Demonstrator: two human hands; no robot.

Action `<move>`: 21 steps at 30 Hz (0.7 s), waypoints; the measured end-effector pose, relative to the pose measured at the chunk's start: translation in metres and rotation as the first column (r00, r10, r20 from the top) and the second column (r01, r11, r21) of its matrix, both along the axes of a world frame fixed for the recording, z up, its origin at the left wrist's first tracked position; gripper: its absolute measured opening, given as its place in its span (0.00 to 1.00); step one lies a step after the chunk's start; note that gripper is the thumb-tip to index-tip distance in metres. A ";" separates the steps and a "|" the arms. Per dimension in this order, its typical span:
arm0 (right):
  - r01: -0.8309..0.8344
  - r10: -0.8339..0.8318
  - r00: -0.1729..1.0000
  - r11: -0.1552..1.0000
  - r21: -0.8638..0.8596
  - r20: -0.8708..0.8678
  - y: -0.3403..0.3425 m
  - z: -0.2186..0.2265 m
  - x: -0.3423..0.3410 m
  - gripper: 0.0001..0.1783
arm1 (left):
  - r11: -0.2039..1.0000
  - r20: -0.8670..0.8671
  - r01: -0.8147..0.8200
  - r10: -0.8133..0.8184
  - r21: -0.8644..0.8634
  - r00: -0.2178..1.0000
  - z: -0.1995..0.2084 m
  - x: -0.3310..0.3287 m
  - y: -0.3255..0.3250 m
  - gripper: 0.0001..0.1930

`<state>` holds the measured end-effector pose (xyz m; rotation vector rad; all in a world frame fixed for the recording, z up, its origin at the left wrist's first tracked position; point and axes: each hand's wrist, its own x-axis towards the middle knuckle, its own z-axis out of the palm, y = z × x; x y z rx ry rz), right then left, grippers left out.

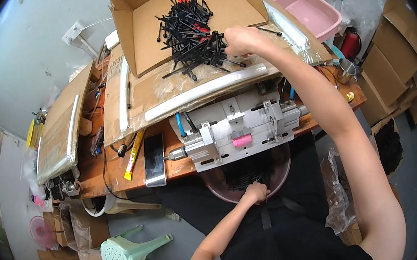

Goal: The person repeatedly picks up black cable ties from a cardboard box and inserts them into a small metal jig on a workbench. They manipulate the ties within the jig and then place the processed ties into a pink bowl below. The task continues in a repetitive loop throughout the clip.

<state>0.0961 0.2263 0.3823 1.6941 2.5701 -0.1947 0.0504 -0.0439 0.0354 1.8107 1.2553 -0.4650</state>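
Observation:
My right hand [243, 40] reaches to the right edge of a heap of thin black stick-like parts with small heads [186, 38] in an open cardboard box [147, 52]. Its fingers are curled in at the heap, and their tips are hidden. My left hand [257, 192] is closed low over a pinkish basin [216, 192] at my lap, which holds more black parts [244, 177]. What its fingers hold cannot be made out. Between the hands, a metal clamping fixture [233, 127] with a pink piece [242, 140] sits at the table's front edge.
On the wooden table [179, 168] lie a phone [154, 158] and a yellow packet [133, 160]. White padded strips [205, 96] edge the cardboard under the box. A pink tub [308, 10] stands far right, a green stool [130, 255] lower left. Cardboard [388, 55] leans at right.

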 end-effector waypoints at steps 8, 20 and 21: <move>-0.092 0.055 0.995 0.866 0.491 0.088 0.028 -0.006 0.055 0.06 | 0.891 0.370 -0.155 -0.015 0.426 0.929 0.045 -0.015 -0.029 0.12; -0.042 0.282 0.836 0.888 0.458 -0.471 0.044 -0.015 0.084 0.06 | -0.037 0.331 -0.372 0.543 0.928 0.772 0.266 -0.234 0.134 0.08; -0.076 0.292 0.851 0.891 0.449 -0.436 0.036 -0.021 0.074 0.06 | 0.083 0.298 -0.419 0.581 0.904 0.757 0.266 -0.243 0.137 0.08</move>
